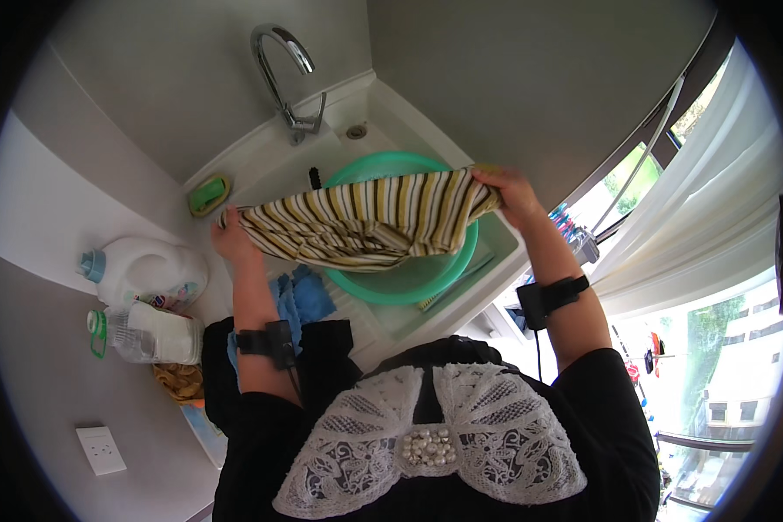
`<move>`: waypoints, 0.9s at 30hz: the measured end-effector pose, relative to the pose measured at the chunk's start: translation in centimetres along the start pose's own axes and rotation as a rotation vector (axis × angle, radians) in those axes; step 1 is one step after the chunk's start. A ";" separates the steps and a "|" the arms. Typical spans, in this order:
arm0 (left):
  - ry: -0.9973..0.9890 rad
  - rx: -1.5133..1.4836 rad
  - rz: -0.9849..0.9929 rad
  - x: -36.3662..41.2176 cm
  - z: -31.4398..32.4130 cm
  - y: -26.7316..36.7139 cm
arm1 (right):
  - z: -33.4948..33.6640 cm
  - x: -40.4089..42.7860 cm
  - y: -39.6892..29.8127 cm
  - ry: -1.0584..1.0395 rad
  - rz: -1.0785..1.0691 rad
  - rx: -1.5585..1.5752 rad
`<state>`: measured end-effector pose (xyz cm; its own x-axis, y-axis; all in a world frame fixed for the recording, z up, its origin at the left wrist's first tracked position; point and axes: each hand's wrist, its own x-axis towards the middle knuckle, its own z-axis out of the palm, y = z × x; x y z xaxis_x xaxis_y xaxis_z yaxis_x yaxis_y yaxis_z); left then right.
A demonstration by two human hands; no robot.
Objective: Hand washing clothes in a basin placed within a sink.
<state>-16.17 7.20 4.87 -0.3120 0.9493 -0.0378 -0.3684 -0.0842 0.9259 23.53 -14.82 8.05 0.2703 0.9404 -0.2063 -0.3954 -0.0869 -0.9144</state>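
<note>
A yellow, white and dark striped cloth (365,215) is stretched between my two hands, over a green plastic basin (401,295) standing in a white laundry sink (424,130). My left hand (233,236) grips the cloth's left end, near the sink's left rim. At the upper right, my right hand (509,192) holds the other end, slightly blurred. The cloth sags and bunches at its lower middle and hides much of the basin. Some water seems to lie in the basin.
A chrome faucet (280,85) rises behind the sink, beside the drain (356,132). A green soap bar in a dish (209,194) sits at the left corner. Left are a white detergent jug (150,271) and a clear plastic bottle (160,333). Blue cloths (310,293) lie near my left forearm.
</note>
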 end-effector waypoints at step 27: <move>-0.843 0.613 0.361 -15.3 10.6 -4.4 | 3.4 4.9 5.3 -0.048 -0.006 0.774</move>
<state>-0.49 -3.75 5.33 0.4692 0.8210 0.3253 0.1937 -0.4551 0.8691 19.74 -9.56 3.41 0.2437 0.9547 -0.1706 -0.8994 0.1566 -0.4082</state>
